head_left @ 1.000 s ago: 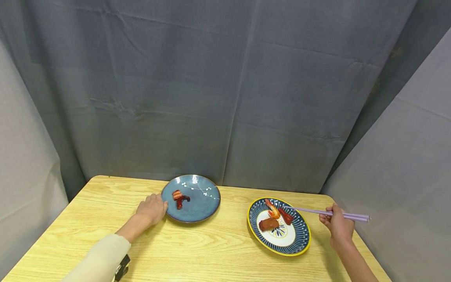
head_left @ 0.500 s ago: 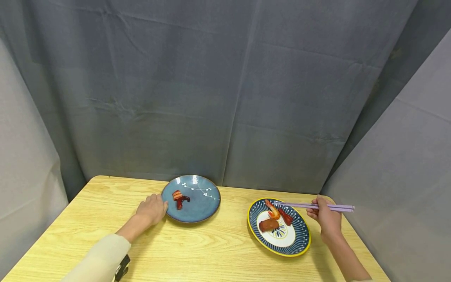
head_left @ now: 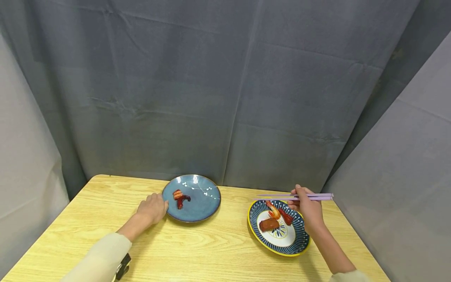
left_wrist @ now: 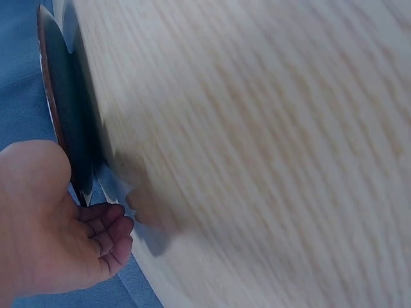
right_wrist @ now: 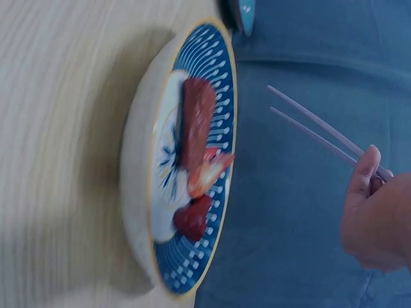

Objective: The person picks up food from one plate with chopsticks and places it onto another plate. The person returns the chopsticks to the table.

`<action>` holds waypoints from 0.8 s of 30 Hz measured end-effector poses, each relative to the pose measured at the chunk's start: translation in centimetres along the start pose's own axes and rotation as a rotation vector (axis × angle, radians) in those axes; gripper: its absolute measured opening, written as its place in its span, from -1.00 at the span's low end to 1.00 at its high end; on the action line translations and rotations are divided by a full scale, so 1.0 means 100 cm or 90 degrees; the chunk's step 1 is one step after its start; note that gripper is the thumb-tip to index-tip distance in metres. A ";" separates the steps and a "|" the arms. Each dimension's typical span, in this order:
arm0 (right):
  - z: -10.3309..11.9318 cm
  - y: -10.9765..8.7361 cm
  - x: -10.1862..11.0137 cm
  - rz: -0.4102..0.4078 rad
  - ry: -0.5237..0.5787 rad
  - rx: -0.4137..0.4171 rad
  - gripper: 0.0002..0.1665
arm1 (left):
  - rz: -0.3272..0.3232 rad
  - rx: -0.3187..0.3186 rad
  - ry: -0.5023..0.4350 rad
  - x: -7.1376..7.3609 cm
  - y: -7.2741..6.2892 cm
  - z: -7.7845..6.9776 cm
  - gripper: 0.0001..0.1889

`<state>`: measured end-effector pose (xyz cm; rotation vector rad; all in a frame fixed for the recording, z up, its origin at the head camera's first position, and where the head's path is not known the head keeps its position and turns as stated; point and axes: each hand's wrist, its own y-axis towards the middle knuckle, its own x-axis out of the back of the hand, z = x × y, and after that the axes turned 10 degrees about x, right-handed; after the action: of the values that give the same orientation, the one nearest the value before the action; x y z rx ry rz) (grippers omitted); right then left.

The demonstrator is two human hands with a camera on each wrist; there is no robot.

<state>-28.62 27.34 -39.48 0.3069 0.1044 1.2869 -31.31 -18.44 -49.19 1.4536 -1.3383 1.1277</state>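
My left hand grips the left rim of a round blue plate with white blossoms. In the left wrist view, the thumb lies at the plate's edge and the fingers are curled below it. A striped meat piece and a dark red, glossy piece lie on that plate. My right hand holds purple chopsticks, their tips slightly apart with nothing between them, above the far rim of a patterned yellow-rimmed plate. It carries a shrimp, a dark red piece and a brown piece.
Both plates stand on a light wooden table, with a gap between them. A grey curtain hangs right behind the table's back edge. Pale cloth panels flank both sides.
My right hand has moved left with the chopsticks, from beyond the patterned plate's right side to over its far right rim. The left hand and all the food stay where they were.
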 end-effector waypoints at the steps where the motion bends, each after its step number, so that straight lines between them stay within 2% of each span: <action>1: 0.002 0.000 -0.003 0.009 0.000 0.003 -0.51 | 0.001 -0.001 0.000 0.000 0.000 0.000 -0.58; 9: 0.014 -0.004 -0.033 0.051 0.029 0.008 -0.55 | 0.005 0.001 -0.001 0.000 0.000 -0.001 -0.57; 15: 0.016 -0.004 -0.056 0.076 0.079 0.002 -0.58 | 0.009 0.003 -0.002 -0.001 0.000 0.000 -0.58; 24: 0.015 -0.007 -0.090 0.103 0.104 -0.002 -0.57 | 0.001 -0.004 -0.001 0.001 0.000 0.000 -0.59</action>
<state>-30.16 18.29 -39.07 0.2097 0.2205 1.4715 -31.29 -18.43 -49.12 1.4496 -1.3441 1.1227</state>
